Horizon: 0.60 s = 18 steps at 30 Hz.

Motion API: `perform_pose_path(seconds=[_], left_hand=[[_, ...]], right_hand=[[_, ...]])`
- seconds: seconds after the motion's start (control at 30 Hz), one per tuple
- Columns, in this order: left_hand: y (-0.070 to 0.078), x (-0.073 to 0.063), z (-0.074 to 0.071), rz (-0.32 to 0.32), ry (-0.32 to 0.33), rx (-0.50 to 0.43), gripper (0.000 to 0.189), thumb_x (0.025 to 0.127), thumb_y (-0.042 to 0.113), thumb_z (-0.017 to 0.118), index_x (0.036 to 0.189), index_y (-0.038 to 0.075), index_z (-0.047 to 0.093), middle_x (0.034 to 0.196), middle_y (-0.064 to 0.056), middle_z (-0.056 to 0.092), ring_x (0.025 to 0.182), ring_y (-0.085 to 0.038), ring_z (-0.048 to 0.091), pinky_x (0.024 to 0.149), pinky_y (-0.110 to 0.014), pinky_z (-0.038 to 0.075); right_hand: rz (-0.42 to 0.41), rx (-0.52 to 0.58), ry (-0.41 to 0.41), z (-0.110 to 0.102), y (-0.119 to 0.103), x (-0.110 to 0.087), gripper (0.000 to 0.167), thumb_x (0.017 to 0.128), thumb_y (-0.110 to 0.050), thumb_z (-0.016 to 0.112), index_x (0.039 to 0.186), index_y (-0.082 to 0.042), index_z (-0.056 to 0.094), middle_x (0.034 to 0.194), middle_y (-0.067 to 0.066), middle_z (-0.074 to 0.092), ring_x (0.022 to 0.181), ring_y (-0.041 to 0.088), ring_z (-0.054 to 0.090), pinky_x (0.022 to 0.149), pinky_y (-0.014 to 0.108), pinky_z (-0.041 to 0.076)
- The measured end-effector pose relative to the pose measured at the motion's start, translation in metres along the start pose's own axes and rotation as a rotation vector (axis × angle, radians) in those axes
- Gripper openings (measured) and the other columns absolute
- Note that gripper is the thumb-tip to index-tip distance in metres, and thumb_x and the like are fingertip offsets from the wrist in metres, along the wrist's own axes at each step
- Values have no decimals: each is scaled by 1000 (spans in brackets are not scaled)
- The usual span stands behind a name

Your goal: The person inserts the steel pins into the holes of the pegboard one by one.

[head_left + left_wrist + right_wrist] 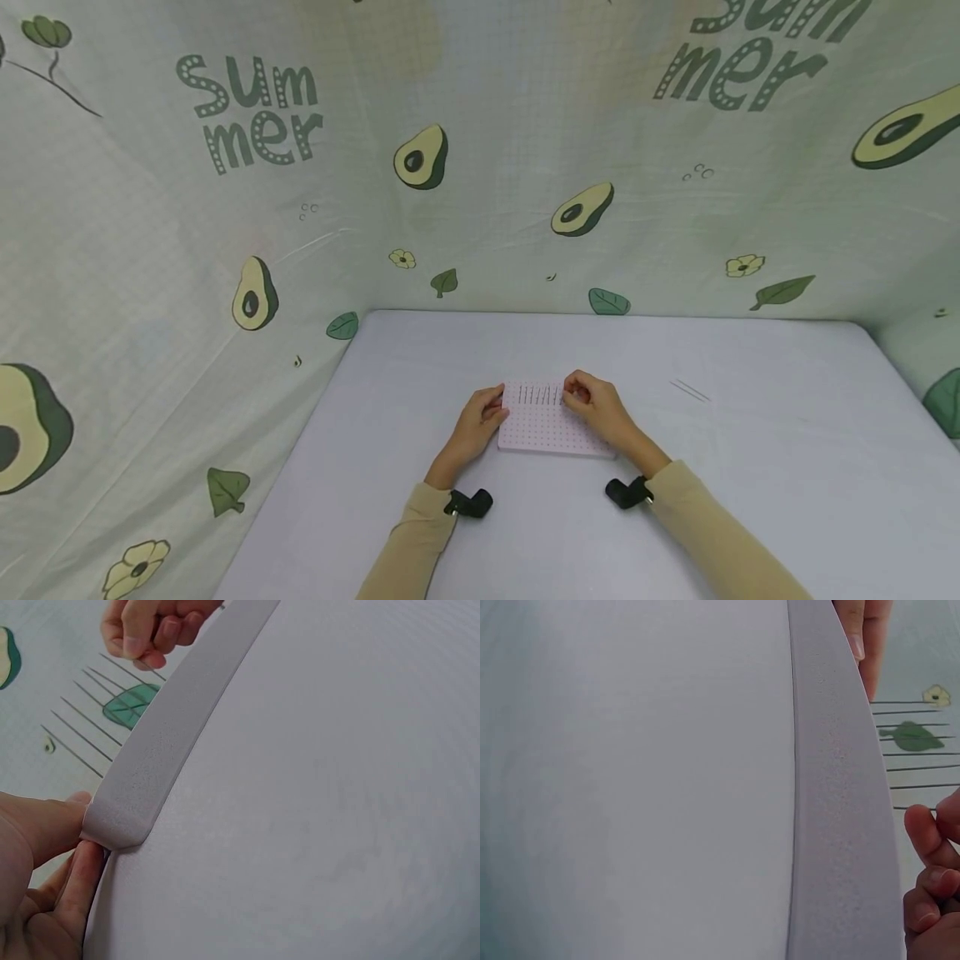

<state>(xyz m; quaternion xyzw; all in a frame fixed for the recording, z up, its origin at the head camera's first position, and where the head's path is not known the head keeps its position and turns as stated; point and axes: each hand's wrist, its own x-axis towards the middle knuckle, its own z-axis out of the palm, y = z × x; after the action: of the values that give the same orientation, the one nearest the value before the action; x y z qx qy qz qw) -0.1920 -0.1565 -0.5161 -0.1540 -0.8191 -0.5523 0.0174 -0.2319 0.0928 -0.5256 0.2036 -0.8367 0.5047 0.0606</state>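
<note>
A pale pink pegboard with a grid of small holes lies on the table. My left hand holds its left edge between thumb and fingers; in the left wrist view the thumb is above the board's corner and the fingers below. Several thin dark rods stand in a row along the far part of the board. At the right end of that row, my right hand pinches a thin rod between thumb and forefinger. Whether that rod's lower end is in a hole is hidden by the board's side.
Two loose thin rods lie on the white table to the right of the board. Behind and to the left hangs a pale curtain printed with avocados and leaves. A black wrist camera sits at each sleeve.
</note>
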Motion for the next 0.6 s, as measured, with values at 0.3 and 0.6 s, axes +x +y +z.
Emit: perform_pose_path(seconds=[0.3,0.6], left_hand=[[5,-2,-1,-8,-2,2,45,97,-10,55,138,-21,41,132,-37,45,116,-47,51,103,-50,45],[5,-2,-2,4,-12,18,46,98,-8,55,139,-20,40,131,-36,46,116,-46,52,103,-49,46]], right_hand=[[2,1,-13,2,4,-1,6,92,-3,69,93,-7,64,80,-2,56,72,15,48,58,21,41],[42,0,-34,-2,5,0,8,91,-6,71,94,-11,66,80,-1,58,74,18,50,59,22,43]])
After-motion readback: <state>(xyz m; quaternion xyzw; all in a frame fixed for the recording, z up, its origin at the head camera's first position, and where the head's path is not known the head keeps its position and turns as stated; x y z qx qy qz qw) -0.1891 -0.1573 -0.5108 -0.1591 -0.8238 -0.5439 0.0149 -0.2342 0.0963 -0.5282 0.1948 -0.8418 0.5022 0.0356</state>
